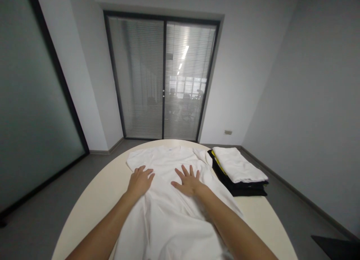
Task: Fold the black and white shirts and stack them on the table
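Note:
A white T-shirt lies spread over the round table, its collar at the far side and its lower part, creased, towards me. My left hand rests on the shirt's left edge below the sleeve, fingers apart. On the upper right of the chest, my right hand presses flat with its fingers spread. Neither hand grips anything. To the right, touching or nearly touching the shirt's right sleeve, sits a stack of folded clothes with a white folded garment on top of black garments and a yellow one.
The cream round table curves close around the shirt. Beyond it stands a dark-framed glass door with blinds. A frosted glass panel is at the left, a grey wall at the right, and a dark object at the lower right.

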Motion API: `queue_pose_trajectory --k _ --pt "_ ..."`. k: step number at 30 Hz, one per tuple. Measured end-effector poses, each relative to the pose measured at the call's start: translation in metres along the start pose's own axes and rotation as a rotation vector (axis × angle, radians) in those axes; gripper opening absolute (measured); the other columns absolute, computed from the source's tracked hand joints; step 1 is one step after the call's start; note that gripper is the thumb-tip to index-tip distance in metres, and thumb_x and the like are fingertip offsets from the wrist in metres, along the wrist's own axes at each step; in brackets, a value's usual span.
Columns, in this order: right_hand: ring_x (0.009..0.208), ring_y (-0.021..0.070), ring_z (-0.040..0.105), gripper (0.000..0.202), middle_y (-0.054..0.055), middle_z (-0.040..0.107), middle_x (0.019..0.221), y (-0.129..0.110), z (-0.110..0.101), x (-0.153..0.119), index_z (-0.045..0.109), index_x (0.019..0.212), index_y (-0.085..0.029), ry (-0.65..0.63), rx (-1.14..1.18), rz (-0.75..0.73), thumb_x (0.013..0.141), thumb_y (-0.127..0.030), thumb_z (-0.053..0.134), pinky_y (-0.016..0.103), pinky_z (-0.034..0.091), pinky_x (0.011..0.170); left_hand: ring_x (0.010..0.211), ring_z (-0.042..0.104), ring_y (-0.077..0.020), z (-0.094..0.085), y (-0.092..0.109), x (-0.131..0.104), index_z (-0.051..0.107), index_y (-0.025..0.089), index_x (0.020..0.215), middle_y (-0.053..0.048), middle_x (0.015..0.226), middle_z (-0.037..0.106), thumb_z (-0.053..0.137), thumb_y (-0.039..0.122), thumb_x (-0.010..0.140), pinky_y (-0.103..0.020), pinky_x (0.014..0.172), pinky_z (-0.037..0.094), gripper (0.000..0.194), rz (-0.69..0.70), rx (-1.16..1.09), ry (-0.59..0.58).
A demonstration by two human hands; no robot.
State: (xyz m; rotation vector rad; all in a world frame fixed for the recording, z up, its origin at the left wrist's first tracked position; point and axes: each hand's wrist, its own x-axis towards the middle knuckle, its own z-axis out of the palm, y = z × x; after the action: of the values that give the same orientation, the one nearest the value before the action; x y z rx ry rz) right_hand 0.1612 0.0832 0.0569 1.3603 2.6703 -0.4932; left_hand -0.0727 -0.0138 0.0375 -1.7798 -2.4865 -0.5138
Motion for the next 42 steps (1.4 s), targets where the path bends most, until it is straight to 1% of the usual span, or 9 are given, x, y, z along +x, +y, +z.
queue_pose_trajectory --k 10,12,17,20,26,30,35,39,42 --pt "0.147 0.0420 -0.014 0.090 0.000 -0.005 0.166 0.005 -0.004 0.032 0.010 0.157 -0.036 0.081 -0.040 0.107 0.082 -0.085 0.017 0.071 -0.011 0.108 0.112 0.064 -0.0226 -0.020 -0.033 0.019 0.056 0.017 0.131 -0.011 0.125 0.066 0.038 0.010 0.085 -0.031 0.094 0.048 0.050 -0.169 -0.133 0.117" --pt "0.147 0.0413 -0.014 0.089 0.001 -0.004 0.166 0.006 -0.004 0.031 0.010 0.157 -0.036 0.076 -0.046 0.095 0.082 -0.084 0.018 0.070 -0.010 0.109 0.110 0.065 -0.0273 -0.037 -0.038 0.016 0.053 0.019 0.133 -0.012 0.125 0.066 0.040 0.013 0.082 -0.037 0.088 0.050 0.053 -0.274 -0.105 0.120" --pt "0.148 0.0408 -0.011 0.088 0.001 0.000 0.166 0.012 -0.006 0.024 0.012 0.157 -0.036 0.065 -0.047 0.028 0.083 -0.083 0.021 0.067 -0.007 0.111 0.101 0.067 -0.0401 -0.072 -0.038 0.003 0.070 0.016 0.106 -0.021 0.110 0.071 0.047 0.032 0.081 -0.048 0.078 0.049 0.038 -0.393 0.052 -0.212" --pt "0.148 0.0425 -0.002 0.083 0.005 0.011 0.165 0.008 -0.013 0.015 0.025 0.155 -0.031 0.126 -0.122 -0.014 0.087 -0.077 0.030 0.066 -0.001 0.112 0.098 0.067 -0.0412 -0.080 -0.025 -0.005 0.070 0.012 0.106 -0.023 0.106 0.071 0.045 0.042 0.084 -0.049 0.078 0.049 0.044 -0.354 0.108 -0.168" --pt "0.113 0.0263 0.054 0.044 0.014 0.061 0.123 -0.039 -0.017 -0.023 0.061 0.121 -0.017 0.436 -0.063 -0.230 0.098 -0.045 0.036 0.040 0.039 0.098 0.104 0.063 -0.0338 -0.068 -0.006 -0.012 0.057 0.020 0.129 -0.017 0.122 0.063 0.044 0.039 0.090 -0.042 0.079 0.049 0.045 -0.108 0.221 -0.058" --pt "0.117 0.0257 0.052 0.044 0.009 0.062 0.124 -0.071 -0.007 -0.064 0.062 0.118 -0.023 0.326 -0.028 -0.656 0.088 -0.055 0.057 0.042 0.035 0.104 0.104 0.063 -0.0315 -0.053 -0.011 -0.011 0.068 0.021 0.109 -0.015 0.114 0.067 0.048 0.031 0.090 -0.038 0.079 0.048 0.029 -0.050 0.222 -0.133" --pt "0.147 0.0349 0.021 0.071 0.008 0.031 0.159 -0.082 0.010 -0.102 0.034 0.150 -0.032 0.039 -0.077 -0.963 0.089 -0.061 0.054 0.064 0.007 0.116 0.108 0.059 -0.0295 -0.050 -0.014 -0.005 0.071 0.016 0.098 -0.015 0.111 0.068 0.045 0.027 0.093 -0.039 0.089 0.044 0.029 0.023 0.218 -0.074" --pt "0.148 0.0342 0.021 0.054 0.004 0.025 0.162 -0.080 0.042 -0.111 0.029 0.152 -0.037 0.004 -0.126 -1.028 0.100 -0.043 0.044 0.065 0.021 0.114 0.113 0.056 -0.0271 -0.050 -0.008 -0.003 0.068 0.018 0.113 -0.012 0.127 0.063 0.048 0.029 0.092 -0.039 0.098 0.041 0.032 0.144 0.177 0.065" --pt "0.148 0.0280 0.023 0.047 0.000 0.031 0.160 -0.078 0.065 -0.111 0.033 0.149 -0.036 0.040 -0.122 -1.158 0.103 -0.032 0.039 0.053 0.031 0.114 0.124 0.052 -0.0284 -0.042 -0.007 -0.006 0.063 0.021 0.127 -0.010 0.139 0.057 0.048 0.037 0.092 -0.041 0.105 0.037 0.041 0.182 0.164 -0.003"
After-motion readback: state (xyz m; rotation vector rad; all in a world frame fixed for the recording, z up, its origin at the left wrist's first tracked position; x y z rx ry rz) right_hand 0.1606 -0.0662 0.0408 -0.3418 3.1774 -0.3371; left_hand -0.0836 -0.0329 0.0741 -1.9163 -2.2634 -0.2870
